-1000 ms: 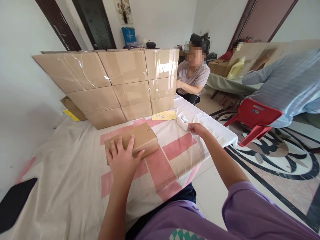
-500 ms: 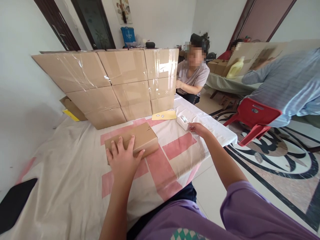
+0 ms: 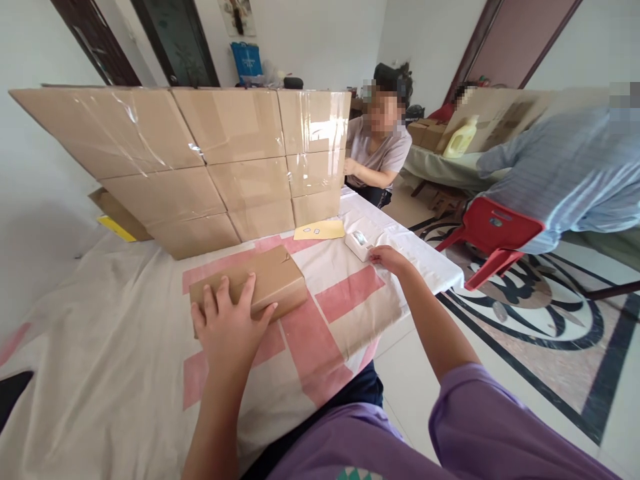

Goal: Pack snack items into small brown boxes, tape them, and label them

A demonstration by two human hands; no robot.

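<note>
A closed brown cardboard box [image 3: 280, 273] lies on the cloth-covered table in front of me. My left hand [image 3: 227, 317] rests on its left part, fingers spread across the top and the thumb along the near side. Farther right stands a small white tape dispenser [image 3: 358, 245] with what looks like a roll of clear tape in it. At its near right end, my right hand [image 3: 387, 258] has its fingers pinched together. Whether they grip the tape's end or the dispenser itself cannot be made out.
A wall of stacked, taped cardboard boxes [image 3: 250, 173] rises at the table's back. A yellow card [image 3: 320, 230] lies before it. A co-worker [image 3: 383, 147] crouches beyond the stack. Another person sits on a red chair [image 3: 503, 227] at right. A dark flat object [image 3: 13, 397] lies far left.
The whole view has shifted slightly, so things appear a little farther left. My left hand stays on the box and my right hand stays at the tape dispenser.
</note>
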